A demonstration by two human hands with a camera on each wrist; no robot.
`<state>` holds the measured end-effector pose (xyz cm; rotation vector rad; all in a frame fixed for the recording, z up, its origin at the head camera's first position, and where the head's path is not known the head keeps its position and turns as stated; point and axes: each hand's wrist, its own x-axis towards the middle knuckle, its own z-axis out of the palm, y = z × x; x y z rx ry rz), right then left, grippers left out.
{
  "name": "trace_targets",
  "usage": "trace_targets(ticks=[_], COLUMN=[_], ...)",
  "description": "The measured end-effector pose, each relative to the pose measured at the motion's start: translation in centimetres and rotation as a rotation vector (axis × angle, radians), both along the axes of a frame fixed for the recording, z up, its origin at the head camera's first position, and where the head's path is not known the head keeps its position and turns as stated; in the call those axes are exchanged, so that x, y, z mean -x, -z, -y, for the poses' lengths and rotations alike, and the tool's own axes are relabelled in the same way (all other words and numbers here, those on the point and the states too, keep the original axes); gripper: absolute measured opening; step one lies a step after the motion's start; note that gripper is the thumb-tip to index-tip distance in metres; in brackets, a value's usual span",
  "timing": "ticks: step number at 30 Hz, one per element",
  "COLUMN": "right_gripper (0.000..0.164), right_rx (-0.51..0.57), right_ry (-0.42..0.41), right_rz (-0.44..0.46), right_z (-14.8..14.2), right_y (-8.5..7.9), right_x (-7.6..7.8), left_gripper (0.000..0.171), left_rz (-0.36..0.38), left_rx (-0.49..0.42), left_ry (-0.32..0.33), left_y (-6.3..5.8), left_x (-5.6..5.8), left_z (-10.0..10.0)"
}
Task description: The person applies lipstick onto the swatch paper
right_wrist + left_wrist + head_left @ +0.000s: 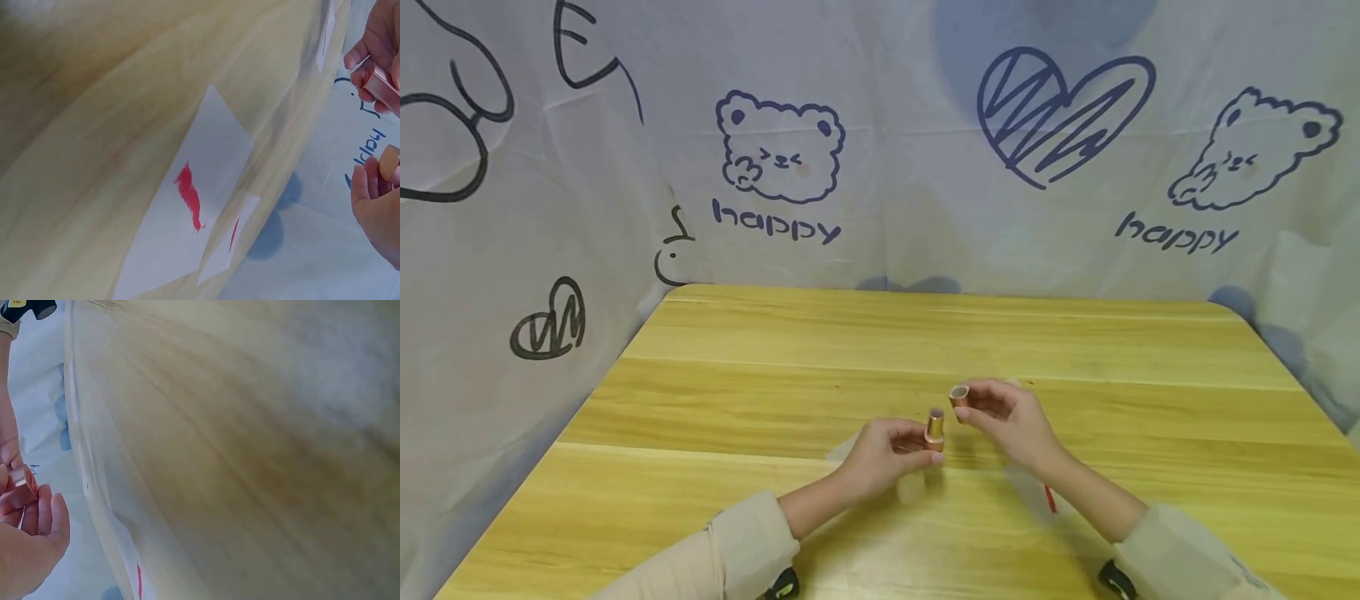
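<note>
My left hand [880,457] grips a rose-gold lipstick tube [934,442] upright, its gold inner sleeve showing on top. Just to the right and slightly farther back, my right hand [1011,421] pinches the lipstick cap [959,397], its hollow end visible. Cap and tube are apart, with a small gap between them. From the right wrist, the right hand [381,215] appears with the cap [389,164] between its fingers, and the left hand [380,44] is around the pinkish tube [382,89]. Whether lipstick stands out of the sleeve is too small to tell.
White paper pieces lie on the wooden table [737,367]. One sheet [165,244] carries a broad red smear [190,197]; a narrower strip [219,256] beside it has a thin red line. A drawn-on white cloth [910,183] hangs behind the table.
</note>
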<state>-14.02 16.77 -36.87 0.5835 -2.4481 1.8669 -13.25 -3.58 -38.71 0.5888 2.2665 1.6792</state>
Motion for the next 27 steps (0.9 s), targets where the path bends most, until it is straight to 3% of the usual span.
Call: trace_targets(ticks=[5,11,15,27], right_gripper=[0.029,0.030,0.030,0.028], right_rx=[-0.045,-0.199,-0.232,-0.270], right_ry=[-0.043,-0.050,-0.048,-0.007], right_rz=[-0.025,-0.213,-0.274,-0.239], right_z=[-0.4,-0.7,-0.8,-1.0], right_y=[-0.3,-0.5,-0.5,-1.9], right_x=[-0.6,-1.1,-1.4,-1.8], left_gripper=[0.023,0.023,0.024,0.022], left_rz=[-0.020,-0.064,-0.074,-0.079], left_rx=[-0.009,-0.006,-0.010,-0.006], left_ry=[0.001,0.012,0.018,0.036], left_y=[0.0,0.1,0.2,0.4], left_x=[0.0,0.1,0.2,-0.1], left_z=[-0.1,-0.1,-0.2,-0.3])
